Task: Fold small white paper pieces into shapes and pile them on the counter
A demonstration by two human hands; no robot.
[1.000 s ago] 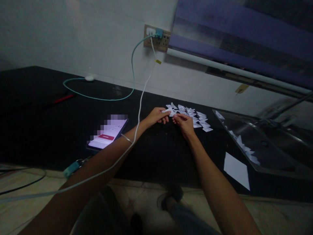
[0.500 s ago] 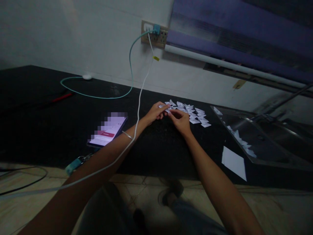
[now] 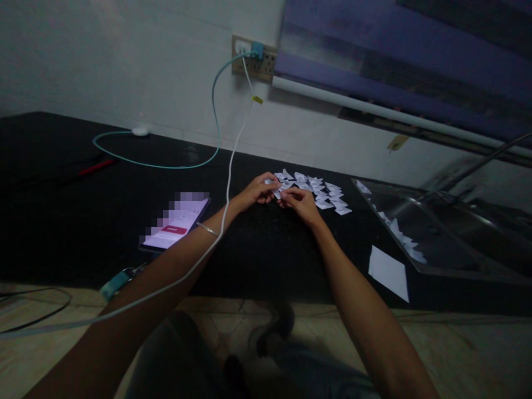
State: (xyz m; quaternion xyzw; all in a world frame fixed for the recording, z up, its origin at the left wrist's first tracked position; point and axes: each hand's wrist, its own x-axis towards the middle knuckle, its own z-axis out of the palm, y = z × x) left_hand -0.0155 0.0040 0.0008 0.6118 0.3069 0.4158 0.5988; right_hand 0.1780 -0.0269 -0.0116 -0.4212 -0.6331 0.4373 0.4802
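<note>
Both my hands meet over a black counter (image 3: 266,255). My left hand (image 3: 254,192) and my right hand (image 3: 298,201) pinch a small white paper piece (image 3: 277,191) between their fingertips. Just beyond them lies a pile of small folded white paper pieces (image 3: 323,191). A thin bracelet circles my left wrist. A white cable (image 3: 228,188) hangs across my left forearm.
A lit phone (image 3: 177,224) lies left of my left arm. A white paper sheet (image 3: 389,272) rests near the counter's front edge. A steel sink (image 3: 440,233) with paper scraps is at the right. A teal cable (image 3: 166,165) runs to a wall socket (image 3: 253,58).
The view has drifted slightly, so everything sits a little further left and higher. My hands stay together on the paper piece with small finger movements.
</note>
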